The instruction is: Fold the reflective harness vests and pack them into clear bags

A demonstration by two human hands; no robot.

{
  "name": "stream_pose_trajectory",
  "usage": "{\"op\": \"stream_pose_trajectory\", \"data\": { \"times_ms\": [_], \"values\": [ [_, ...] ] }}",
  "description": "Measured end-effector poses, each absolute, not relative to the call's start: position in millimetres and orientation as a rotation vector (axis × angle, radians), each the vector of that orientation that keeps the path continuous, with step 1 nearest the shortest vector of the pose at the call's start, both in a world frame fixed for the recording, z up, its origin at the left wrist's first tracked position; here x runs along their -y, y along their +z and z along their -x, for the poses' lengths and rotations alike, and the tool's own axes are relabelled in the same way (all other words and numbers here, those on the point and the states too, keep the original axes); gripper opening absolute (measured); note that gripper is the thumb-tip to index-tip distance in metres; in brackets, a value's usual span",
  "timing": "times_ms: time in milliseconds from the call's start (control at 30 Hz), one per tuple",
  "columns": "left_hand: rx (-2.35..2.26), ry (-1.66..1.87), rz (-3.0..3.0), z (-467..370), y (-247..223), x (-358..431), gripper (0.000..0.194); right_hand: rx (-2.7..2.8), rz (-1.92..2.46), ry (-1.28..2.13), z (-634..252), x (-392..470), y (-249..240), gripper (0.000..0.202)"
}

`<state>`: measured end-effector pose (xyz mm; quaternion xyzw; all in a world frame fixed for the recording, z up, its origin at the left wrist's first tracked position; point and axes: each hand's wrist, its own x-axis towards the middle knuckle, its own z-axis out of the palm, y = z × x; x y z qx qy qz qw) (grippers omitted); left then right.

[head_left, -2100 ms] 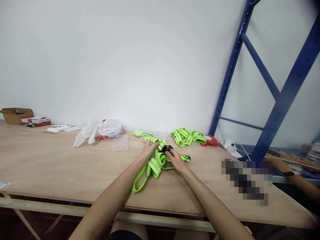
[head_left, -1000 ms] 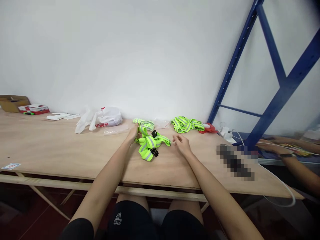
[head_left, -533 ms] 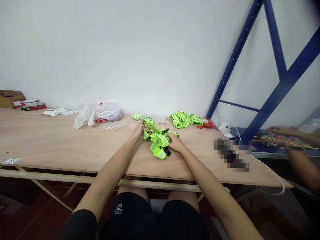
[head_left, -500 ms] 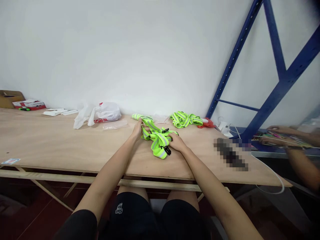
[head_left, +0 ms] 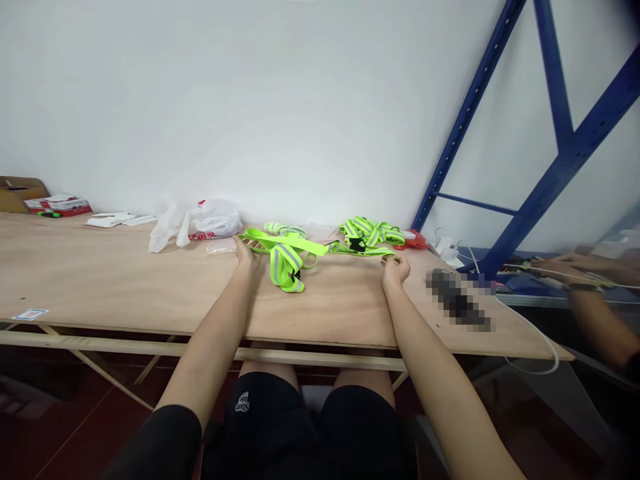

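Note:
Stretched between my two hands is a neon-yellow reflective strap [head_left: 306, 244] with grey stripes and black buckles. My left hand [head_left: 246, 253] is closed on its left end, and my right hand [head_left: 396, 268] pinches the right end. A loop of the webbing hangs down left of the middle, with a black buckle [head_left: 296, 275] on it. Behind, a folded bundle of similar strap [head_left: 284, 230] lies near the wall. A heap of neon straps [head_left: 367, 231] lies at the back, beyond my right hand.
On the wooden table [head_left: 320, 313] are a white plastic bag [head_left: 215, 219], white papers [head_left: 117, 219] and a red-and-white box [head_left: 59, 205]. A red bag [head_left: 414, 240], a white charger [head_left: 447, 250] and a blurred dark object [head_left: 457, 300] lie right. Beside the blue rack [head_left: 520, 213] another person's arm [head_left: 597, 320] reaches in.
My hands have moved apart, left hand to the left and right hand to the right. The bunched strap between them has been drawn out, with one loop hanging.

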<state>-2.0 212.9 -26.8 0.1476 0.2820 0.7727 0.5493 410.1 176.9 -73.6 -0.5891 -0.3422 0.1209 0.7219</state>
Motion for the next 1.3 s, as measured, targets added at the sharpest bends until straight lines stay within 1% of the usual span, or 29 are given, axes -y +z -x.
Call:
{"op": "stream_pose_trajectory", "data": {
  "times_ms": [100,167,233,333,500,567,633,700,767,867,967,1067,1200,1300],
  "values": [
    [-0.64,1.847,-0.346,-3,-27,-217,0.05,0.588,1.256,0.251,-417,-185,-75,0.018],
    [-0.743,1.788,-0.498,-9,-29,-220,0.048,0.541,1.238,0.253,-421,-187,-76,0.017],
    [-0.896,1.686,-0.699,-15,-35,-222,0.041,0.53,1.238,0.254,-423,-186,-78,0.016],
    [-1.047,1.582,-0.88,-20,-46,-221,0.023,0.568,1.268,0.219,-424,-181,-81,0.014],
    [-1.182,1.603,-1.133,-19,-46,-211,0.025,0.669,1.357,0.097,-420,-170,-78,0.018],
    [-1.184,1.645,-1.253,-18,-39,-205,0.022,0.69,1.382,0.034,-417,-165,-73,0.021],
    [-1.184,1.64,-1.496,-20,-30,-198,0.017,0.717,1.394,-0.028,-412,-158,-66,0.024],
    [-1.163,1.516,-1.861,-24,-25,-191,0.022,0.86,1.407,-0.072,-403,-151,-59,0.024],
    [-1.097,1.269,-2.187,-30,-23,-187,0.031,1.156,1.408,-0.053,-388,-144,-52,0.024],
    [-1.027,0.938,-2.353,-39,-28,-186,0.039,1.701,1.403,0.123,-364,-138,-48,0.03],
    [-1.07,0.787,-2.372,-41,-36,-190,0.05,2.057,1.484,0.183,-349,-137,-49,0.033],
    [-1.076,0.764,-2.353,-37,-41,-196,0.046,2.12,1.561,0.098,-347,-138,-52,0.029],
    [-1.044,0.841,-2.332,-29,-45,-203,0.043,1.907,1.583,0.155,-356,-140,-53,0.019],
    [-1.128,0.957,-2.341,-22,-45,-206,0.041,1.715,1.62,0.188,-363,-141,-53,0.024]
  ]
}}
